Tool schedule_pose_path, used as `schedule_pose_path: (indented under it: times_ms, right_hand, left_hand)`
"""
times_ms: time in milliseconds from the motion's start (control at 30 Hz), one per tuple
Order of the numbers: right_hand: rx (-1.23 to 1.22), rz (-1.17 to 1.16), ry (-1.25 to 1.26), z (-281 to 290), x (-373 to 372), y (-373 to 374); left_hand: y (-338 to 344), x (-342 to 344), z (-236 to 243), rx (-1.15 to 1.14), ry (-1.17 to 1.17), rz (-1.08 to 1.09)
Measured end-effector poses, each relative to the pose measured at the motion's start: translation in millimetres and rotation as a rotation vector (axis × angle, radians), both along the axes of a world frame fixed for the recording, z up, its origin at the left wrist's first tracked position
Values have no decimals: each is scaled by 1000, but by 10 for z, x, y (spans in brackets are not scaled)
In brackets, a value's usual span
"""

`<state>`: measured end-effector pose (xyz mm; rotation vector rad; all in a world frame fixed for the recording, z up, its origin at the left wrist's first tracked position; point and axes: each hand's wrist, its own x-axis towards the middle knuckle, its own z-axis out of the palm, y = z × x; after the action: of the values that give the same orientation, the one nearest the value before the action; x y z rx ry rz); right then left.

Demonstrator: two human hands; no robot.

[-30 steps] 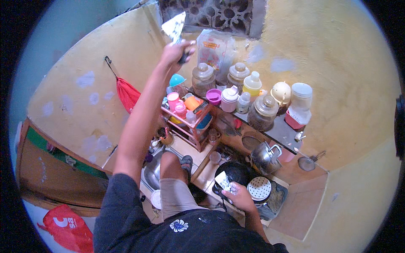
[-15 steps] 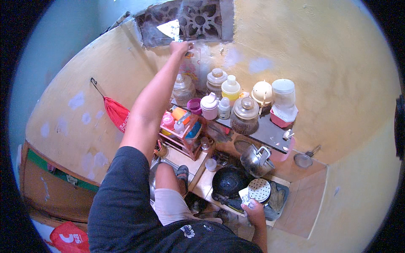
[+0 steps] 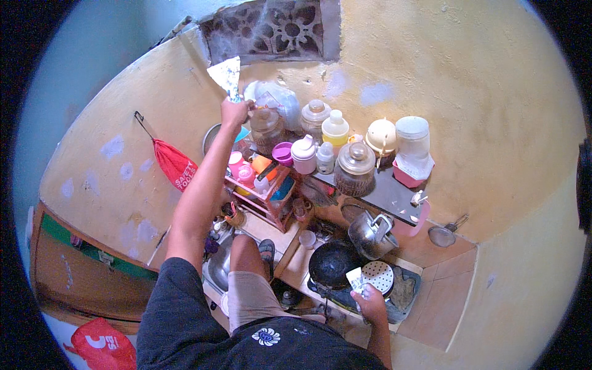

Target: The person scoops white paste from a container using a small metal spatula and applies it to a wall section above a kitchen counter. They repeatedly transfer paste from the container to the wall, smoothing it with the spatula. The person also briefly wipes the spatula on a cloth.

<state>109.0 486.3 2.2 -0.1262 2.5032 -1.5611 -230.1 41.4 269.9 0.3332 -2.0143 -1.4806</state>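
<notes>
My left hand [image 3: 236, 113] is raised at the end of a stretched arm, closed around the handle of a putty knife [image 3: 227, 75]. Its wide blade points up, whitish and smeared, in front of the yellow wall just below the patterned vent block [image 3: 265, 31]. Low on the right, my right hand [image 3: 372, 303] grips a second, smaller putty knife [image 3: 355, 279] with white stuff on the blade and on my fingers. That blade is over the stove area, between a black wok [image 3: 335, 264] and a white perforated disc [image 3: 377, 277].
A dark shelf [image 3: 394, 206] carries glass jars [image 3: 355, 169], bottles and tubs. Beside it stands a pink rack [image 3: 259, 206] of cups. A steel pot [image 3: 371, 235] leans behind the wok. A red bag [image 3: 172, 161] and a strainer [image 3: 442, 235] hang on the walls. My foot [image 3: 267, 251] rests on the counter.
My left hand has come down and left with its putty knife, away from the vent block. A clear plastic bundle behind it now shows. My right hand has barely moved.
</notes>
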Motion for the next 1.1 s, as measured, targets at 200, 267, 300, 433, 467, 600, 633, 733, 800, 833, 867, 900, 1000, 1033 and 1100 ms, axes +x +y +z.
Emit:
schedule_pose_path:
  times_ms: [200, 267, 300, 433, 467, 600, 633, 733, 800, 833, 867, 900, 1000, 1033, 1100]
  right_hand:
    - [-32, -15, -154, 16, -79, -18]
    - [-20, 18, -161, 39, -111, -21]
    - [-16, 43, -164, 50, -128, -39]
    - [-92, 54, -141, 282, -152, -210]
    - [-78, 54, -129, 226, -180, -179]
    - [18, 66, -64, 272, -218, -189]
    - [8, 77, -87, 267, -218, -189]
    - [-46, 88, -167, 199, -263, -221]
    - [-72, 87, -149, 340, -262, -271]
    - [-86, 83, -139, 387, -253, -275]
    - [-4, 79, -200, 318, -258, -253]
    - [-3, 92, -212, 259, -262, -258]
    - [-4, 104, -238, 169, -229, -240]
    - [-1, 87, -239, 179, -224, -212]
    - [6, 68, -229, 215, -222, -202]
  left_hand:
    - [132, 211, -269, 42, -54, 17]
    - [156, 236, -348, 61, -72, 18]
    - [83, 213, -409, 43, -52, 26]
    - [-151, 21, -664, -17, 17, 92]
    - [-35, 26, -593, -56, 15, 128]
    - [102, 33, -199, -63, 94, 157]
    - [113, 8, -74, 35, 126, 85]
    - [46, -156, 122, -227, 77, 191]
    - [-13, -373, 113, -280, 77, 200]
    - [-1, -432, 105, -265, 82, 190]
    - [9, -496, 114, -251, 88, 180]
    - [-97, -632, 126, -204, 138, 177]
    - [-192, -757, 194, -242, 171, 216]
    - [-118, -760, 258, -262, 175, 238]
    - [-46, -727, 368, -316, 177, 296]
